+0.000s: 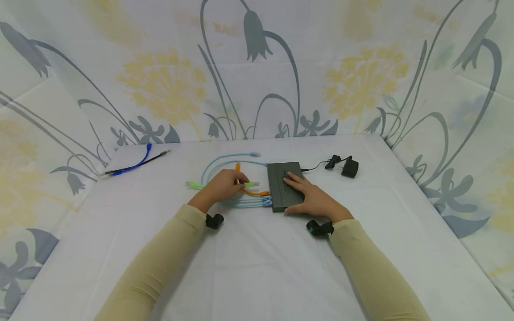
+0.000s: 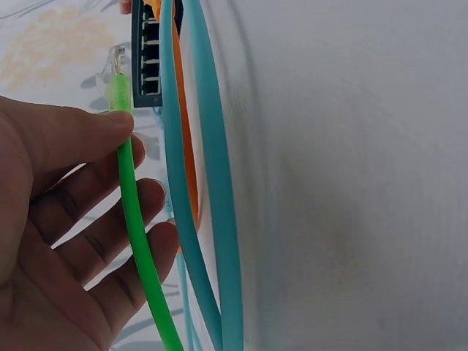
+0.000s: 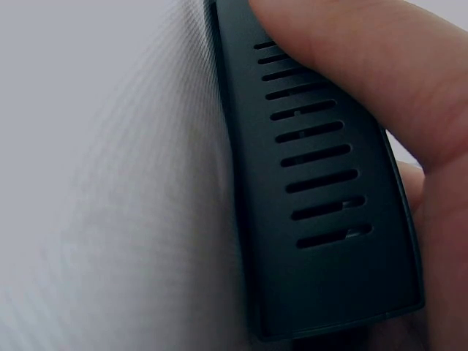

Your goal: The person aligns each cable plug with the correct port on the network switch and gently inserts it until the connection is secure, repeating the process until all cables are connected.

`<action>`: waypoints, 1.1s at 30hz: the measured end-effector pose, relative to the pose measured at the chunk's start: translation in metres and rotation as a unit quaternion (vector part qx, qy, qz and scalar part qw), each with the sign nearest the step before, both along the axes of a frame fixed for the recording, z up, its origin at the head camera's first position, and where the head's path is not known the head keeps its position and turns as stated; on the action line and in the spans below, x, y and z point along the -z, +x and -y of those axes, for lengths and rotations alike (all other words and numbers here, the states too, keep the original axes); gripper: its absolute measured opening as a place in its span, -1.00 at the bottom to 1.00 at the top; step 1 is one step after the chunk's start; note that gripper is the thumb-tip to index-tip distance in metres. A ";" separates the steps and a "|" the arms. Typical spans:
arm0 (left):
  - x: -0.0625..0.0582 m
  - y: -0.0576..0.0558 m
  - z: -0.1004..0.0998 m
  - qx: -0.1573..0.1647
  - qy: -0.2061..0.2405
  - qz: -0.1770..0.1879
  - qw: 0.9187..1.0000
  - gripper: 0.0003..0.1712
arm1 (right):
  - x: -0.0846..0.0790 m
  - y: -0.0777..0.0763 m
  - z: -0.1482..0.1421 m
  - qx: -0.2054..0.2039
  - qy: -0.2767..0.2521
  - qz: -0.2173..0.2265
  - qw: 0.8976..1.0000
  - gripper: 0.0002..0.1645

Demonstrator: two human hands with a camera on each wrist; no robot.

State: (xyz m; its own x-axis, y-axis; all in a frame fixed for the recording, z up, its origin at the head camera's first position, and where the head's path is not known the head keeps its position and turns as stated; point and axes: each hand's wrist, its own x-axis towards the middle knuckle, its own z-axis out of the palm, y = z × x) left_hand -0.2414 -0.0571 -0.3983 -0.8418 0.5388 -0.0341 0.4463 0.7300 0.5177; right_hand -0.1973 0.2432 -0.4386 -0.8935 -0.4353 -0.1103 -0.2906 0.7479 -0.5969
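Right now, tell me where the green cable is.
In the head view, the green cable is just left of the dark grey box, in the grip of the left hand, one plug near the box but apart from it.

Bright green on the cable (image 2: pixel 130 197), dark grey on the box (image 1: pixel 279 185), light blue or orange on the cords (image 2: pixel 224 205), white on the counter (image 1: pixel 249 267), grey-and-yellow flowers (image 1: pixel 255 35) beyond its far edge

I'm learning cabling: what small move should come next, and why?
Probably move the clear plug of the green cable towards an empty port on the dark box: the left hand pinches the cable near that plug, which sits short of the box, while the right hand rests on the box.
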 end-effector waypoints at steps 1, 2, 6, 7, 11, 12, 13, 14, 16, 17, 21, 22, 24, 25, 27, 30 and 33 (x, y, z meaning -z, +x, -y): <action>0.000 0.000 -0.001 0.001 -0.001 0.001 1.000 -0.74 | 0.000 0.000 0.000 0.000 -0.001 0.000 1.000 0.21; 0.000 0.000 -0.002 0.002 -0.002 0.001 1.000 -0.74 | 0.000 0.000 0.000 0.000 -0.002 0.000 1.000 0.21; 0.003 -0.001 -0.006 0.012 -0.006 -0.005 1.000 -0.74 | 0.001 -0.001 0.000 -0.001 -0.004 -0.001 1.000 0.20; 0.003 -0.001 -0.006 0.015 -0.007 -0.008 1.000 -0.74 | 0.001 -0.001 0.000 -0.001 -0.004 -0.002 1.000 0.20; 0.006 -0.001 -0.010 0.022 -0.009 -0.018 1.000 -0.74 | 0.002 -0.001 -0.001 0.000 -0.003 -0.004 1.000 0.21; 0.006 -0.001 -0.011 0.023 -0.009 -0.018 1.000 -0.73 | 0.002 -0.001 -0.001 0.000 -0.001 -0.005 1.000 0.20; 0.006 -0.001 -0.012 0.024 -0.010 -0.020 0.999 -0.73 | 0.002 -0.001 -0.001 0.000 0.000 -0.005 1.000 0.20; 0.006 -0.001 -0.012 0.026 -0.011 -0.021 0.999 -0.73 | 0.002 -0.001 -0.001 -0.001 0.001 -0.005 1.000 0.20; 0.006 -0.001 -0.014 0.031 -0.012 -0.024 0.999 -0.72 | 0.002 -0.002 -0.001 -0.001 0.002 -0.006 1.000 0.20; 0.006 -0.001 -0.015 0.033 -0.013 -0.024 0.999 -0.71 | 0.002 -0.002 -0.001 -0.002 0.003 -0.006 1.000 0.20; 0.007 -0.002 -0.017 0.039 -0.015 -0.028 0.999 -0.70 | 0.002 -0.002 -0.001 -0.001 0.002 -0.009 1.000 0.19; 0.008 -0.002 -0.018 0.039 -0.014 -0.028 0.999 -0.70 | 0.002 -0.001 -0.001 -0.001 0.002 -0.009 1.000 0.20; 0.009 -0.002 -0.020 0.039 -0.014 -0.029 0.999 -0.71 | 0.002 -0.002 -0.001 0.000 0.001 -0.010 1.000 0.20; 0.009 -0.003 -0.020 0.039 -0.014 -0.029 0.999 -0.71 | 0.002 -0.002 -0.001 0.000 0.002 -0.010 1.000 0.20; 0.010 -0.003 -0.022 0.038 -0.014 -0.027 0.999 -0.71 | 0.002 -0.002 -0.001 0.000 0.003 -0.010 1.000 0.20; 0.012 -0.004 -0.023 0.038 -0.016 -0.027 0.999 -0.71 | 0.002 -0.002 -0.001 0.000 0.002 -0.008 1.000 0.19; 0.013 -0.004 -0.024 0.039 -0.020 -0.029 0.999 -0.72 | 0.002 -0.002 -0.001 0.000 0.000 -0.005 1.000 0.19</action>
State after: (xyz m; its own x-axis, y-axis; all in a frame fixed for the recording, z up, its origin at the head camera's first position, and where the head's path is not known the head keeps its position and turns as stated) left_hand -0.2453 -0.0331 -0.4111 -0.7980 0.6026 -0.0095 0.5311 0.7107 0.4614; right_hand -0.1990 0.2441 -0.4407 -0.8943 -0.4358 -0.1016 -0.2970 0.7479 -0.5936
